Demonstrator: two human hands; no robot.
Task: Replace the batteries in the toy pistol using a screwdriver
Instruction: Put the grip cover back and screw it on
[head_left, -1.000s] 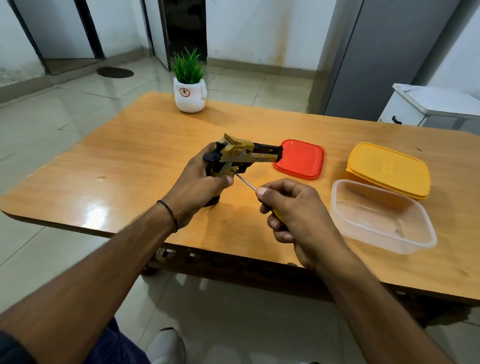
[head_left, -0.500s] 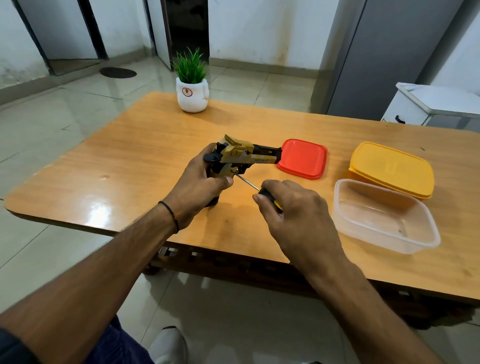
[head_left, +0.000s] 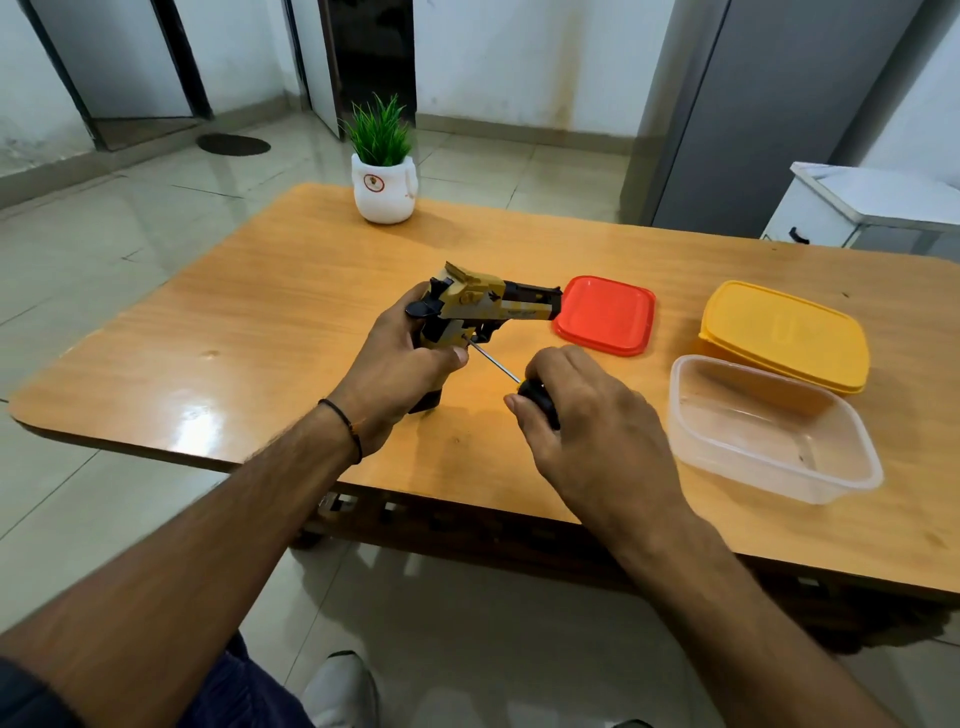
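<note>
**A:** Table (head_left: 260, 322) first?

**B:** Broad and bare at centre frame. Worth bracing the butt of the toy pistol (head_left: 483, 301) against the wood to stop any wobble.

**A:** And the clear box (head_left: 852, 470)?

**B:** Open, at right of frame, beside the right wrist. Handy for dropping the screw into once out, so no rolling off the edge.

**A:** Pistol?

**B:** Centre frame, upright, barrel pointing right toward the red lid (head_left: 605, 314). Gripped round the handle by the left hand (head_left: 400, 364), thumb pressed just under the tool tip. Best held rigid, with no twisting against the turn.

**A:** Screwdriver (head_left: 493, 366)?

**B:** Held at the black handle in the curled fingers of the right hand (head_left: 587, 415), just lower right of the pistol. Shaft slanting up-left, tip against the pistol's handle. Better kept dead in line with the screw, pushed inward while turning slowly, to avoid jumping out and chewing the head.

**A:** Screw itself?

**B:** Too small to make out. Cannot tell how far loosened.
</note>
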